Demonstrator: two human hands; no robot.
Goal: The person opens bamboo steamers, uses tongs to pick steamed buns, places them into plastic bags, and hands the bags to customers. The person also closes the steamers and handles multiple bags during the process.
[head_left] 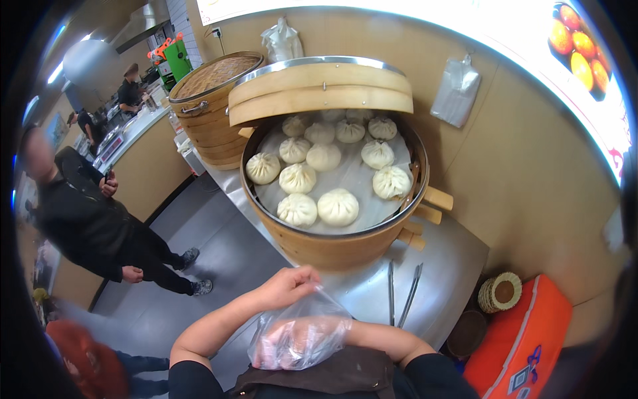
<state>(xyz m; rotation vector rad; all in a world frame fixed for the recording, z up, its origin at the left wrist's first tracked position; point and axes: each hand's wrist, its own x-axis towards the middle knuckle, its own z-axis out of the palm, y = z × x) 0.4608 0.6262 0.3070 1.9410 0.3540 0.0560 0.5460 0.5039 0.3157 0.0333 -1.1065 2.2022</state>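
A clear plastic bag (326, 311) hangs before my body. My left hand (290, 288) pinches its upper edge between thumb and fingers. Inside the bag, my right hand (286, 339) shows blurred through the film; how its fingers are set is unclear. Beyond both hands stands a round bamboo steamer (329, 252) on a steel table (369, 284). Several pleated steamed buns (338, 207) rest on its pale liner (349, 172). A bamboo lid (321, 90) sits tilted over the far side. Metal tongs (411, 294) lie spread on the table, right of my hands.
A second covered steamer (214, 114) stands farther left. Wooden handles (438, 198) jut from the near steamer's right side. Plastic bags (456, 90) hang on the wall. An orange insulated bag (523, 334) and stacked baskets (501, 293) are at right. A person (94, 209) stands left.
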